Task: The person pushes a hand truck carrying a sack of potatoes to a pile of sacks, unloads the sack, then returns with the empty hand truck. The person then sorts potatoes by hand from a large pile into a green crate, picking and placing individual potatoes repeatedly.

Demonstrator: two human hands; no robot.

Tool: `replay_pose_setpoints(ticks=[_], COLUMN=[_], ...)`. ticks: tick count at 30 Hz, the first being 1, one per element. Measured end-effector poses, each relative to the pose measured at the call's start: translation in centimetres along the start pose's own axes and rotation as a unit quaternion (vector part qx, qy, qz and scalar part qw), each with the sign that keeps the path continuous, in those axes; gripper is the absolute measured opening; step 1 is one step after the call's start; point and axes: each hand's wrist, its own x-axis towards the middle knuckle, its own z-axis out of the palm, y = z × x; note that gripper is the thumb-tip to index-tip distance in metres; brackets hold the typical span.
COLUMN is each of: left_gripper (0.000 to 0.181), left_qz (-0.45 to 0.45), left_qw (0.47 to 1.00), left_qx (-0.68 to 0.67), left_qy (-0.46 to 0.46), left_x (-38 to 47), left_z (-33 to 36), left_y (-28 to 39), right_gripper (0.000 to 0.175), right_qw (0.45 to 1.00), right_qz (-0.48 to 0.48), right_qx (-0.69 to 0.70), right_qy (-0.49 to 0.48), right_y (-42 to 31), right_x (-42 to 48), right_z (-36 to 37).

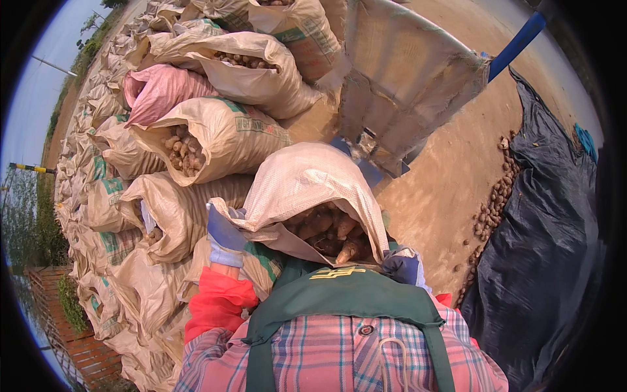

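Observation:
Right before my chest is a pale woven sack, its mouth facing me. Brown root tubers, perhaps taro, show inside the opening. My left hand, in a blue and grey work glove, grips the left edge of the sack's mouth. At the right edge, my gloved right hand holds the rim close to my green apron; its fingers are partly hidden.
Many filled woven sacks crowd the left, one pink. Ahead stands a fabric-covered panel with a blue bar. Loose tubers lie beside a black plastic sheet on the bare ground.

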Motion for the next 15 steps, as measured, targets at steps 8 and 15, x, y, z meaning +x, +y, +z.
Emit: replay_pose_setpoints(ticks=[8, 15], left_gripper=[0.068, 0.052], left_qz=[-0.002, 0.066], left_qw=[0.999, 0.988], left_qx=[0.030, 0.111], left_qy=[0.035, 0.083], left_x=[24.2, 34.2], left_z=[-2.4, -5.4], left_y=[2.6, 2.8], right_gripper=[0.012, 0.009], right_qw=[0.944, 0.935], right_qz=[-0.295, -0.309], right_qx=[-0.143, 0.018], right_qy=[-0.035, -0.172], right_y=[-12.9, -16.1], right_x=[15.5, 23.6], right_z=[2.5, 7.8])
